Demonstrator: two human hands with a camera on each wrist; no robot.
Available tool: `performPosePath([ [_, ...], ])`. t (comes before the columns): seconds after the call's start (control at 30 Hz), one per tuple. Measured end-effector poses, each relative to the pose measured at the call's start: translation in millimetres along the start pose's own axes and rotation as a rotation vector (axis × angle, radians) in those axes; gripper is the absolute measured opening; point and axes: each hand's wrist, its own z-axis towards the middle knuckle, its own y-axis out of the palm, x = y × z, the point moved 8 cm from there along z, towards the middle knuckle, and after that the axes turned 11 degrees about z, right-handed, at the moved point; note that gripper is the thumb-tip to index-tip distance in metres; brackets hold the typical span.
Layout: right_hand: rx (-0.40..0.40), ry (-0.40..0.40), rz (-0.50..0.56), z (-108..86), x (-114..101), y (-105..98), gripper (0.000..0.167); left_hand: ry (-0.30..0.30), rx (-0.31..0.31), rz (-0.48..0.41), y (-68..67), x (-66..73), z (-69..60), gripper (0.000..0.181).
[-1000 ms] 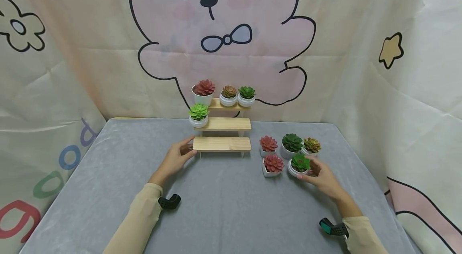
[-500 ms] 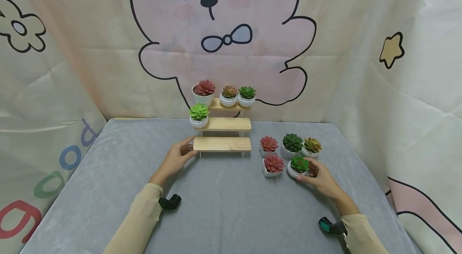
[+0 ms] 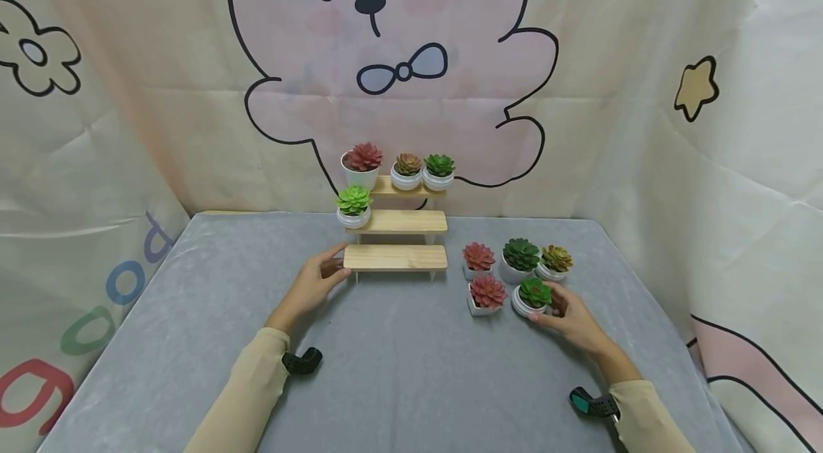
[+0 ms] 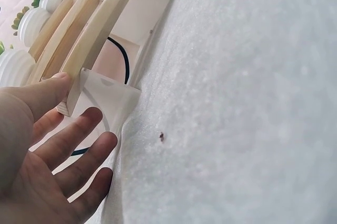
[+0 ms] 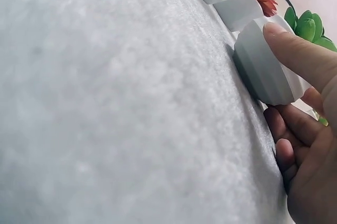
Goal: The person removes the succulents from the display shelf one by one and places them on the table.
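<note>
My left hand [image 3: 313, 284] is at the left end of a three-tier wooden display stand [image 3: 395, 258]. It pinches the lowest plank [image 4: 79, 61] between thumb and index finger, while the other fingers spread loosely below. My right hand [image 3: 574, 319] grips a green potted succulent [image 3: 534, 293] in a round white ribbed pot [image 5: 263, 61]. The thumb presses the pot's near side, other fingers curl around the far side, and the pot stands on the cloth. Beside it are two red succulents [image 3: 487, 294], a dark green succulent [image 3: 521, 254] and a yellowish succulent [image 3: 556, 259].
On the top tier stand a large red succulent [image 3: 363, 156], an orange-brown succulent [image 3: 408, 164] and a green succulent [image 3: 440, 166]. A bright green succulent [image 3: 354, 201] sits at the middle tier's left end. Grey cloth [image 3: 398, 374] covers the table, and printed curtains [image 3: 611, 117] surround it.
The picture shifts slightly with the head. Both hands stay practically in place, and the green succulent in my right hand has barely shifted.
</note>
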Motion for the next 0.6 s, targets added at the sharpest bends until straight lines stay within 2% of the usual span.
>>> performPosePath([
  [0.17,-0.003,0.000,-0.005,-1.2,2.5,-0.6,0.059,0.006,0.002,-0.002,1.2,-0.9,-1.2,0.062],
  [0.33,0.015,0.044,-0.041,-4.6,1.5,-3.6,0.063,0.003,0.003,-0.005,1.9,-1.0,-1.3,0.061],
  [0.47,0.035,0.063,-0.084,-7.7,-9.0,-6.8,0.063,0.003,0.005,-0.009,1.5,-0.9,-0.6,0.061],
  [0.6,0.030,0.025,-0.089,-7.9,-22.6,-8.6,0.057,-0.001,0.003,-0.013,0.7,-1.0,-0.5,0.061],
])
